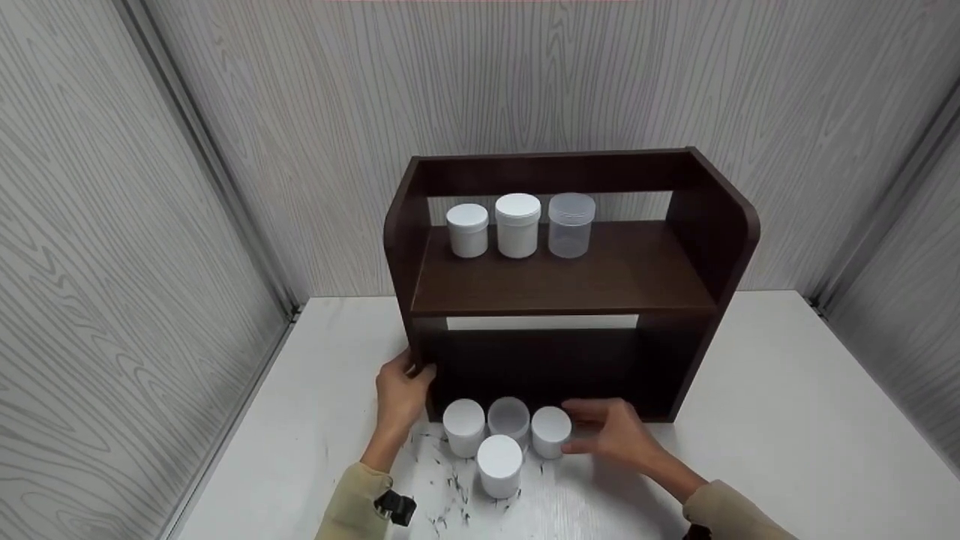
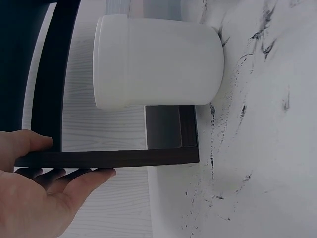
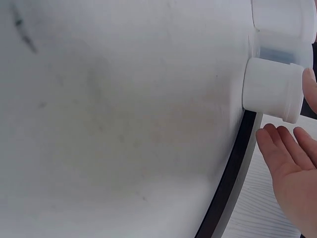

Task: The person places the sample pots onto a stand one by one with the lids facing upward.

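Observation:
My left hand (image 1: pixel 401 391) grips the left side panel of a dark brown two-tier shelf (image 1: pixel 562 300), thumb on the inner face and fingers (image 2: pixel 89 186) along the outer one. My right hand (image 1: pixel 616 435) is beside a small white lidded jar (image 1: pixel 551 433). Its thumb and fingers are spread, the fingers (image 3: pixel 277 146) nearly straight. In front of the shelf, a clear jar (image 1: pixel 509 420) stands between that small jar and a white jar (image 1: pixel 463 427) at the left. Another white jar (image 1: pixel 499 466) stands nearer to me.
On the upper board a short white jar (image 1: pixel 468 231), a taller white jar (image 1: pixel 517 226) and a clear jar (image 1: pixel 571 226) stand in a row, left of centre. Black scuff marks streak the white table (image 1: pixel 337 420). Grey wood-grain panels (image 1: pixel 540 82) close off the back and sides.

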{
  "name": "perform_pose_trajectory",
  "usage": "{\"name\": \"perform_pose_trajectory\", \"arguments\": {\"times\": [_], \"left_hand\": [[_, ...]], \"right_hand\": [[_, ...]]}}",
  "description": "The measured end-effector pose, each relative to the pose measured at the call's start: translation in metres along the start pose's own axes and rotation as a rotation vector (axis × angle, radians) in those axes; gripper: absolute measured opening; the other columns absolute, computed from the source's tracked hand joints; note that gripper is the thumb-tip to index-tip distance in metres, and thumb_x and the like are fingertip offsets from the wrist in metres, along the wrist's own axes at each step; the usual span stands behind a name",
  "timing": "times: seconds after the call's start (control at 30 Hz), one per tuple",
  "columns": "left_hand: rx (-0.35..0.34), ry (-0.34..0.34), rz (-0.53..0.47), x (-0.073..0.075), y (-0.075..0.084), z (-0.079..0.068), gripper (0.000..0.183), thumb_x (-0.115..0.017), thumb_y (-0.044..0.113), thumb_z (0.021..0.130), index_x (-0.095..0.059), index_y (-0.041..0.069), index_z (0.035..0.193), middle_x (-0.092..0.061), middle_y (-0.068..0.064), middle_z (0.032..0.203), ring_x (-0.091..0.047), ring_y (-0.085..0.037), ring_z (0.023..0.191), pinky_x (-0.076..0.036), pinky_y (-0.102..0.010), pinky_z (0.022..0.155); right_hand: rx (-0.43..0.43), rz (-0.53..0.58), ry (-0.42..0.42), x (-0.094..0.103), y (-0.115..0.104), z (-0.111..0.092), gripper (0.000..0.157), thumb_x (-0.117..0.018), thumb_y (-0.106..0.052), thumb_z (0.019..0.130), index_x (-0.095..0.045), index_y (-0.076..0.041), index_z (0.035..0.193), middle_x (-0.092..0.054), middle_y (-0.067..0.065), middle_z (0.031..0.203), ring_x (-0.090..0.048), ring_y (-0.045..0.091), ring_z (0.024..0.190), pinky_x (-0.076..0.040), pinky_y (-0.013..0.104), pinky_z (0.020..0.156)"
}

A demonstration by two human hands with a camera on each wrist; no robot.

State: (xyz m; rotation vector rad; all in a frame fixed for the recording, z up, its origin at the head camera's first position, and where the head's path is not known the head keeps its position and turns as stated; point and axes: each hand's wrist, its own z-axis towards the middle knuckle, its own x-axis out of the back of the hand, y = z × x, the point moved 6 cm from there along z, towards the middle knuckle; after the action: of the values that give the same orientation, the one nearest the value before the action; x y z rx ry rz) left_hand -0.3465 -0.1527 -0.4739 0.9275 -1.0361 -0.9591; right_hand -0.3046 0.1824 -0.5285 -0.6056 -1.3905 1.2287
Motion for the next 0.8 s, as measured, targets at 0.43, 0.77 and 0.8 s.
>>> {"name": "perform_pose_trajectory", "arguments": {"times": [0.43,0.77,0.8], "left_hand": [[-0.006,-0.017,-0.006,0.000,0.000,-0.001,0.048,-0.065,0.007,0.100,-0.056,-0.013,0.143,-0.062,-0.031,0.138,-0.063,-0.043,0.125,-0.057,-0.046,0.099],[-0.005,-0.020,-0.019,0.000,-0.001,0.000,0.049,-0.065,0.007,0.100,-0.055,-0.013,0.143,-0.061,-0.032,0.139,-0.063,-0.043,0.126,-0.057,-0.046,0.098],[-0.003,-0.019,-0.018,0.000,-0.001,0.000,0.049,-0.065,0.007,0.100,-0.055,-0.013,0.143,-0.061,-0.032,0.139,-0.063,-0.043,0.125,-0.057,-0.046,0.098]], "right_hand": [[-0.014,0.024,-0.032,-0.010,0.004,0.009,0.070,-0.097,-0.013,0.075,-0.068,0.007,0.134,-0.070,0.021,0.129,-0.069,0.036,0.118,-0.058,0.035,0.095],[-0.038,0.067,-0.041,-0.014,0.009,0.009,0.066,-0.095,-0.008,0.075,-0.068,0.008,0.134,-0.071,0.023,0.127,-0.069,0.036,0.117,-0.059,0.035,0.095],[-0.039,0.066,-0.041,-0.014,0.010,0.009,0.066,-0.096,-0.008,0.075,-0.068,0.007,0.134,-0.071,0.022,0.127,-0.069,0.036,0.117,-0.058,0.036,0.095]]}}
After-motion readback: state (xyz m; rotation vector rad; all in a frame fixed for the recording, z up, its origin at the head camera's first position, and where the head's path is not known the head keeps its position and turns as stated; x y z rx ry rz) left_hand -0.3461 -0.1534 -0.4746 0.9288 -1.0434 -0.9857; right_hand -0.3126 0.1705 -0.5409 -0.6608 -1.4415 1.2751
